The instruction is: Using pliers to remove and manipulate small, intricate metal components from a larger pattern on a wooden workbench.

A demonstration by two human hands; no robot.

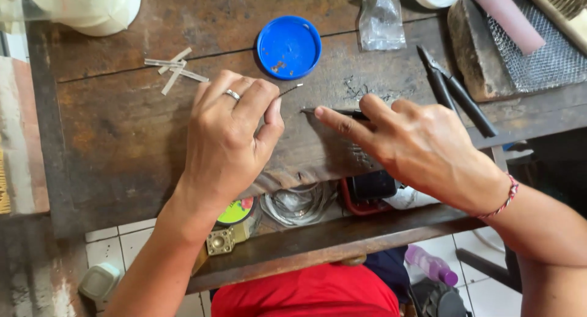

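Left hand (229, 140) grip pinching thin wire (291, 89); right hand (416, 143) grip pinching dark tool (342, 113) mid-bench (122, 133).

We hold our left hand (229, 140) knuckles up, thumb and forefinger pinched together, a ring on one finger. Our right hand (416, 146) reaches in from the right, forefinger stretched out, fingers (342, 124) pinched.

A worn dark wooden workbench (122, 140) fills the view, its open drawer (330, 240) at six o'clock. White floor tiles (495, 292) show at five and seven o'clock. Soft daylight falls evenly across the scarred wood.
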